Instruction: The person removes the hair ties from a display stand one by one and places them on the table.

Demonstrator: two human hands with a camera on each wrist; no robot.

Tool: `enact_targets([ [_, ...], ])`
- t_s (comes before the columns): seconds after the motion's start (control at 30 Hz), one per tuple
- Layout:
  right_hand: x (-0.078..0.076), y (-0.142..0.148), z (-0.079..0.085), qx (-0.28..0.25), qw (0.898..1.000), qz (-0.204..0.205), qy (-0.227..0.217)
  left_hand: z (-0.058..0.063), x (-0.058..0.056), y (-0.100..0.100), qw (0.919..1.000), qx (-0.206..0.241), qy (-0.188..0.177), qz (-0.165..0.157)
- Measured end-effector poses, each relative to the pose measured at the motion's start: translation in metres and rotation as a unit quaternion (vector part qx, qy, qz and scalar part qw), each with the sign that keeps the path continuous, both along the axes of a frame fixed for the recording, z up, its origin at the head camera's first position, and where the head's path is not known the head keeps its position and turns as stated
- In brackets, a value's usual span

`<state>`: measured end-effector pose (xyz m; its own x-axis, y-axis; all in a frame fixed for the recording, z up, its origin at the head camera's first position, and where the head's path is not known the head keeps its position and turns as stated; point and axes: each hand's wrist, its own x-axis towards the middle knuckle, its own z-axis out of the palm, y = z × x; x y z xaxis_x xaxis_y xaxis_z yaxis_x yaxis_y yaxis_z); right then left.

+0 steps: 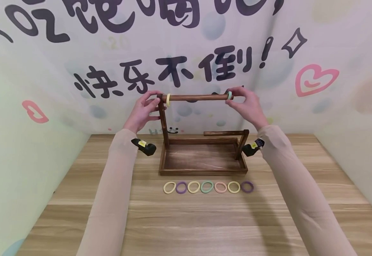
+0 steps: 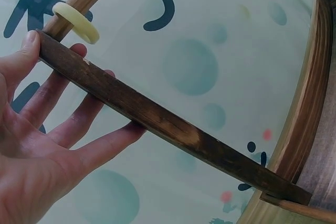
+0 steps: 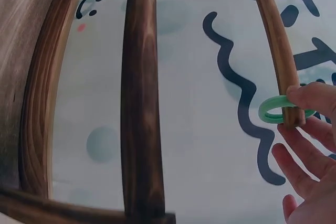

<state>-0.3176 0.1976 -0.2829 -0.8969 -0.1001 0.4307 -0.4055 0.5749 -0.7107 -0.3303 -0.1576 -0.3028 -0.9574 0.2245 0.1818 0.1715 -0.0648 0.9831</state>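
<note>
A wooden stand has a tray base (image 1: 202, 173), a tall post (image 2: 157, 111) on the left and a long top rod (image 1: 198, 97). My left hand (image 1: 145, 108) grips the top of that post, thumb on one side and fingers on the other. A yellow hair tie (image 2: 77, 23) hangs on the rod close to the post. At the rod's free right end, my right hand (image 1: 248, 106) pinches a green hair tie (image 3: 273, 109), which encircles the rod tip. Part of this green tie is hidden behind the fingers.
A row of several hair ties (image 1: 207, 187), yellow, purple, green and pink, lies on the wood-grain table (image 1: 192, 224) before the tray. A shorter, lower rod (image 1: 223, 133) extends left from the right post (image 1: 243, 144). A printed cloth (image 1: 186, 46) hangs behind.
</note>
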Motion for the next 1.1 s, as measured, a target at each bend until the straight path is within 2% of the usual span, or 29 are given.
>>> enact_targets([
  [0.53, 0.006, 0.022, -0.008, -0.019, 1.0, -0.011, -0.007, 0.0, 0.001, -0.001, 1.0, 0.0, 0.0, -0.001],
  [0.73, 0.011, 0.031, -0.015, -0.024, 0.999, -0.016, -0.026, 0.001, 0.001, -0.001, 1.0, 0.0, 0.0, -0.001],
  [0.9, 0.013, 0.04, -0.025, -0.013, 1.0, -0.01, -0.019, 0.001, 0.002, -0.001, 1.0, -0.003, -0.001, 0.001],
  [1.1, 0.019, 0.054, -0.036, 0.011, 0.999, -0.022, -0.024, 0.002, 0.001, -0.001, 1.0, -0.003, 0.0, -0.004],
])
